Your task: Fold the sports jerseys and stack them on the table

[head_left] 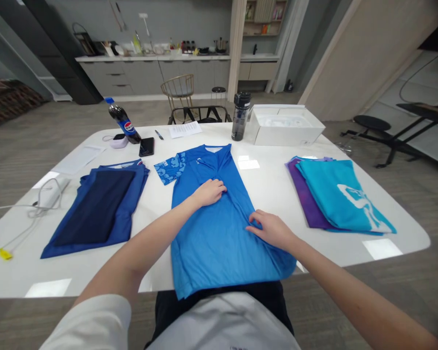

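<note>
A bright blue sports shirt [211, 233] lies flat on the white table [270, 194] in front of me, collar away from me, its right side folded inward and its patterned left sleeve spread out. My left hand [209, 191] rests on the shirt's upper middle, fingers curled against the folded cloth. My right hand [272, 229] presses on the shirt's right folded edge, lower down, with fingers together and bent. Neither hand lifts the cloth.
A folded navy garment pile [98, 209] lies to the left. Folded turquoise [341, 194] and purple [306, 199] shirts lie to the right. Behind the shirt stand a cola bottle [122, 121], phone [146, 146], paper [185, 129], dark flask [241, 115] and white box [284, 127]. A cable [40, 201] lies far left.
</note>
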Demonstrator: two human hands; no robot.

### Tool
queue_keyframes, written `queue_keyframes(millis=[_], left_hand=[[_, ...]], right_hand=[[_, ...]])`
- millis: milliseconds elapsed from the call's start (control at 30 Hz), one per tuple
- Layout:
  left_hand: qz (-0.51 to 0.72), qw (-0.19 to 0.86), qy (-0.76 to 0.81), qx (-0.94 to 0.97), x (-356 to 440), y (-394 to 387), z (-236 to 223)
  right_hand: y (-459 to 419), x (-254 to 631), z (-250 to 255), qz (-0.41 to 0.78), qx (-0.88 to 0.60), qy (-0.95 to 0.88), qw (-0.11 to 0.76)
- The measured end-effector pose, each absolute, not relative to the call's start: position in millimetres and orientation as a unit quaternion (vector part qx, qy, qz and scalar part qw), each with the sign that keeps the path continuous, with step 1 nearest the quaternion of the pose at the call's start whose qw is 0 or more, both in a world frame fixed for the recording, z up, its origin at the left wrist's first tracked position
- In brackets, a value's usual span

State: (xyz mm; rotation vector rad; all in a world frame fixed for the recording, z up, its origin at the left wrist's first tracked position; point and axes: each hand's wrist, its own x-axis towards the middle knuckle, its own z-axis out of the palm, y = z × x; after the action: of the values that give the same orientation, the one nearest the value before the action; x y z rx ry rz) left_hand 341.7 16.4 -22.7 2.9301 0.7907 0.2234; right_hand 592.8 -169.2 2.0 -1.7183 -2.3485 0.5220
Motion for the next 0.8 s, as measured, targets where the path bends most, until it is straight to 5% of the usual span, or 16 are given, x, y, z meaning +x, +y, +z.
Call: queue_keyframes(millis=[367, 633, 800], left_hand=[[0.079, 0.040, 0.308, 0.947, 369, -53, -23], [0.092, -0.051, 0.303, 0.947, 389, -81, -22], [0.099, -0.048, 0.300, 0.947, 393, -84, -25]], right_hand=[[-262, 617, 10, 0.119, -0.677, -0.725, -0.031], [-291, 600, 38, 0.154, -0.713, -0.677, 0.095], [-305, 592, 42, 0.093, -0.721, -0.679, 0.103]])
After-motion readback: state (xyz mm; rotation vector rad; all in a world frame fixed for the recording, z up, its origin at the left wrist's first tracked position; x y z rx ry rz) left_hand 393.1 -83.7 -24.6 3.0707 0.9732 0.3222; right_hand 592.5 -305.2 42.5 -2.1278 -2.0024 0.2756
